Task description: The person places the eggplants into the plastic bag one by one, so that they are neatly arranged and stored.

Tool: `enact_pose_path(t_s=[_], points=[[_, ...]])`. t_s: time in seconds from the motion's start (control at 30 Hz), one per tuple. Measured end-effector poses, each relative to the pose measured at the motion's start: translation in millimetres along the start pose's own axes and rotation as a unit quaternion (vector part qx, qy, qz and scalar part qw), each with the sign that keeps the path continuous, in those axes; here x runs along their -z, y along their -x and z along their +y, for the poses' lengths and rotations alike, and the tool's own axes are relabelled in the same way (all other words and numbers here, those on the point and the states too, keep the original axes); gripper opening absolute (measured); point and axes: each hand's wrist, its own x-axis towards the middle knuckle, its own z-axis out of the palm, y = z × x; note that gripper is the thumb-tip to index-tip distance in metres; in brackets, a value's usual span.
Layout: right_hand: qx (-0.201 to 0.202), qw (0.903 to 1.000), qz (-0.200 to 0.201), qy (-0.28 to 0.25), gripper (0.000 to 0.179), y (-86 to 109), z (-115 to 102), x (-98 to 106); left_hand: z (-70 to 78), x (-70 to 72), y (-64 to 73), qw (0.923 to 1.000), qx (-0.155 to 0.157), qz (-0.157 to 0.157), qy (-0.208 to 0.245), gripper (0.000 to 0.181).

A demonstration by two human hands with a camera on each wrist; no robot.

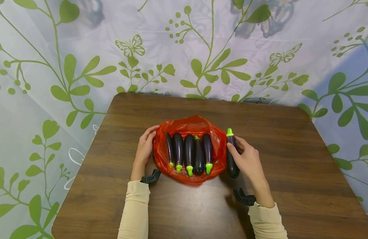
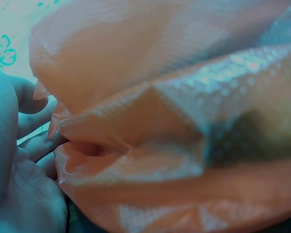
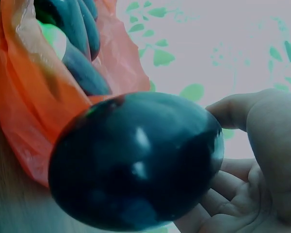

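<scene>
A red plastic bag [image 1: 193,123] lies spread wide on the table, with several dark purple eggplants [image 1: 189,151] side by side in it, most with their green stem ends toward the near side. At the bag's left rim, my left hand [image 1: 145,147] holds the plastic; the left wrist view shows its fingers [image 2: 36,119] behind a crumpled edge. My right hand [image 1: 248,157] grips another eggplant [image 1: 232,161] just outside the bag's right rim, green end pointing away. In the right wrist view that eggplant's rounded dark end [image 3: 136,165] fills the middle, thumb and fingers around it.
The brown wooden table [image 1: 291,159] extends on both sides of the bag. Behind it hangs a pale cloth [image 1: 160,39] printed with green leaves and butterflies. A black wrist mount sits at each wrist, the left one [image 1: 151,177] close to the bag.
</scene>
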Motion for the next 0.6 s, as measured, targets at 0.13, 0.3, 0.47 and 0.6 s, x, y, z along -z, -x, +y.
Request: enact_pose_path(t_s=[0.13, 0.3, 0.47, 0.6], points=[[0.017, 0.9998, -0.004, -0.006, 0.064, -2.1, -2.8, -4.7, -0.2, -0.1, -0.3, 1.0, -0.002, 0.001, 0.0, 0.036], [0.031, 0.9993, -0.019, -0.009, 0.064, -5.4, -7.8, -8.6, 0.2, -0.3, -0.4, 1.0, -0.001, 0.002, 0.002, 0.036], [0.038, 0.9987, -0.032, -0.014, 0.064, -8.7, -14.0, -11.3, 0.0, -0.4, -0.8, 1.0, -0.001, 0.004, 0.004, 0.035], [0.04, 0.9981, -0.042, -0.019, 0.061, -11.3, -17.3, -14.4, 0.4, -0.3, -0.6, 1.0, -0.001, 0.004, 0.003, 0.035]])
